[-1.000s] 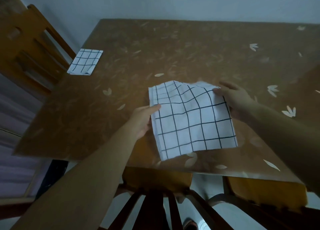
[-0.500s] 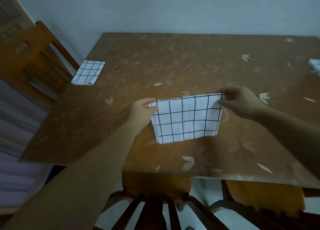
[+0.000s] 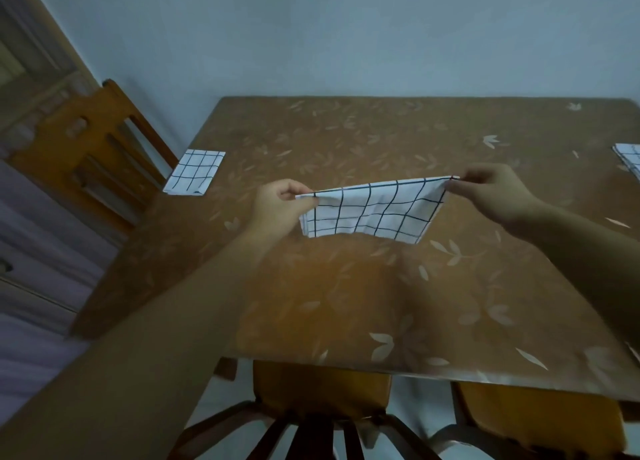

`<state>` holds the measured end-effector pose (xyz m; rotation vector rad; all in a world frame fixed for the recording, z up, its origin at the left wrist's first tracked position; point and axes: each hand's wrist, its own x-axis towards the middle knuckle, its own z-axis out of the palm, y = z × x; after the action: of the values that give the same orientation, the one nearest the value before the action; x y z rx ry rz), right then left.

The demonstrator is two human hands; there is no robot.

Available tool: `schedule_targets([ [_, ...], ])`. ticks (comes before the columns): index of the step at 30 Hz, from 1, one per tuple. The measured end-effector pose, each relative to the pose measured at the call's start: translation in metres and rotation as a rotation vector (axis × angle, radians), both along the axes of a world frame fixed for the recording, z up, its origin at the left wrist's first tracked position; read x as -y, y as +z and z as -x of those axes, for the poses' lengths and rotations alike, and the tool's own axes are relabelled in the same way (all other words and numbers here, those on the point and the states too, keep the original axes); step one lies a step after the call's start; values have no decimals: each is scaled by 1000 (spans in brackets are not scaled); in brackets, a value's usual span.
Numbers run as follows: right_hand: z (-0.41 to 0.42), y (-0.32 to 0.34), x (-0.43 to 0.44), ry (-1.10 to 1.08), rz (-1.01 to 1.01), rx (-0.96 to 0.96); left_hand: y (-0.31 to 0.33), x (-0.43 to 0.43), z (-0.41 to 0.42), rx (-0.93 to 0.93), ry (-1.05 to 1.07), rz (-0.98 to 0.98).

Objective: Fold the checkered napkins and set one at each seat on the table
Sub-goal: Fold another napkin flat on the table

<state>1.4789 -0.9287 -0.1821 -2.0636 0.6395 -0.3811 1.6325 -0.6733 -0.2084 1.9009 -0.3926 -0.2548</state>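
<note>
A half-folded checkered napkin is held stretched above the table, out over the middle of it. Its top left corner is pinched by the left hand, its top right corner by the right hand; both hands are closed on cloth. The upper edge is pulled taut, the lower edge hangs and sags, right end dropping lowest. Whether the bottom edge touches the table cannot be told.

Step in hand is judged to be the folding of the third napkin. One folded napkin is already set at the left edge by the wooden chair; another napkin is seen at the right edge, mostly cut off by the frame.

The next move probably calls for the corners to be brought together or the cloth laid flat and folded once more, edges matched, then placed at the near seat by the chair below. Slack on the lower edge should be watched for skewing.
</note>
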Motion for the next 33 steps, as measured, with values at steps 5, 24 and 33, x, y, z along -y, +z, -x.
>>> schedule_targets([
  [5, -9, 2, -5, -6, -502, 87, 10, -4, 3, -278, 91, 212],
  [24, -1, -161, -75, 16, 124, -555, -149, -61, 25, 91, 26, -759],
  [33, -6, -166, -54, -20, -60, -472, -155, -35, 41, 310, -468, -935],
])
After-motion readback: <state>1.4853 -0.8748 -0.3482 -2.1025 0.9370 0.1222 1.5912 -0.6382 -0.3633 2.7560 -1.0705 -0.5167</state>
